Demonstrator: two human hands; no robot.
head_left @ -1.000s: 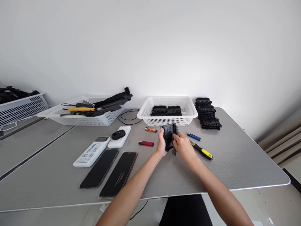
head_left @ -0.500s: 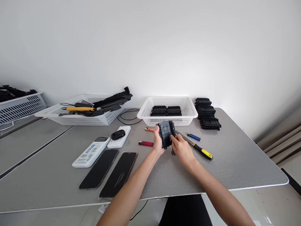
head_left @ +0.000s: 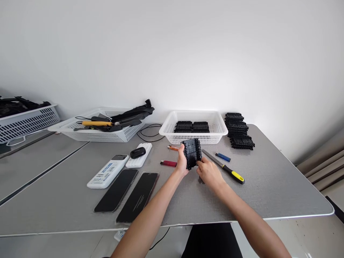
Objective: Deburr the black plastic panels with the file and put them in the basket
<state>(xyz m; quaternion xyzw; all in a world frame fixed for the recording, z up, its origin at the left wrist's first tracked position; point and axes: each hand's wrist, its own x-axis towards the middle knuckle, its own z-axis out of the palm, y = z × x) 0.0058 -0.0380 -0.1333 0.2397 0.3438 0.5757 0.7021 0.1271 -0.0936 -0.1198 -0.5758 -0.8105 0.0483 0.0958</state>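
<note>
My left hand (head_left: 182, 163) is closed round the left edge of a black plastic panel (head_left: 191, 152) with knobbly, toothed sides, and holds it tilted up above the table. My right hand (head_left: 209, 171) is closed at the panel's lower right corner, fingers bent in. Below these fingers a small dark grey bit (head_left: 200, 180) shows; what it belongs to is hidden. Just right of the hands lies a file (head_left: 228, 170) with a black and yellow handle. A red lighter (head_left: 168, 163) and an orange lighter (head_left: 172, 147) lie to the left, a blue lighter (head_left: 223, 157) to the right.
Behind the panel stands a white basket (head_left: 193, 138) with similar black panels; several more are stacked (head_left: 236, 125) at right. Two phones (head_left: 138, 197), two white power banks (head_left: 107, 172) and a black case (head_left: 138, 153) lie at left, before another basket (head_left: 115, 136) of tools.
My right fingers have slid from the panel's face down to its lower right corner. The left hand keeps its grip. The whole view has shifted slightly.
</note>
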